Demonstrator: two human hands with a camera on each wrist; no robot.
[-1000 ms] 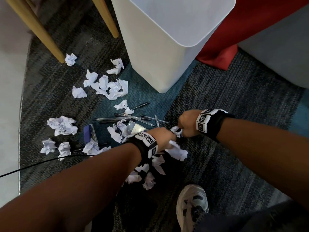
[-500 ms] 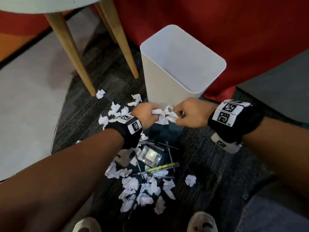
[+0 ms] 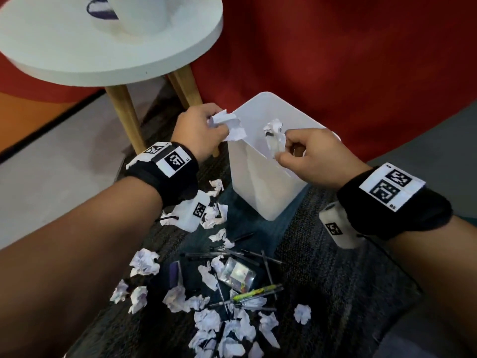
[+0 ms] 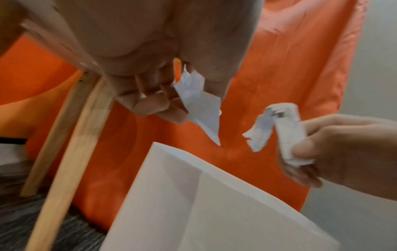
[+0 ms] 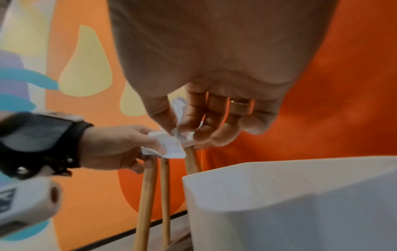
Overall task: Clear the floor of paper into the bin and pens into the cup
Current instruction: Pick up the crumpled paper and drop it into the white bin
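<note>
A white rectangular bin (image 3: 260,197) stands open on the carpet. My left hand (image 3: 200,129) grips a crumpled paper (image 3: 228,124) at the bin's left rim. Over the bin's mouth my right hand (image 3: 302,153) pinches another crumpled paper (image 3: 275,136) between thumb and fingers. The left wrist view shows the left hand's paper (image 4: 199,103) and the right hand's paper (image 4: 279,129) above the bin (image 4: 214,212). Many paper balls (image 3: 206,319) and several pens (image 3: 247,257), one of them yellow-green (image 3: 254,294), lie on the carpet below my arms. A white cup (image 3: 134,14) stands on the side table.
A round white side table (image 3: 77,55) on wooden legs (image 3: 124,117) stands left of the bin. Red fabric (image 3: 335,60) hangs behind the bin. A clear plastic wrapper (image 3: 238,275) and a small purple object (image 3: 175,273) lie among the pens. Grey floor lies at the left.
Both hands rose from the floor with their papers, from in front of the bin to its rim and mouth. The head view tilted up, bringing in the table top.
</note>
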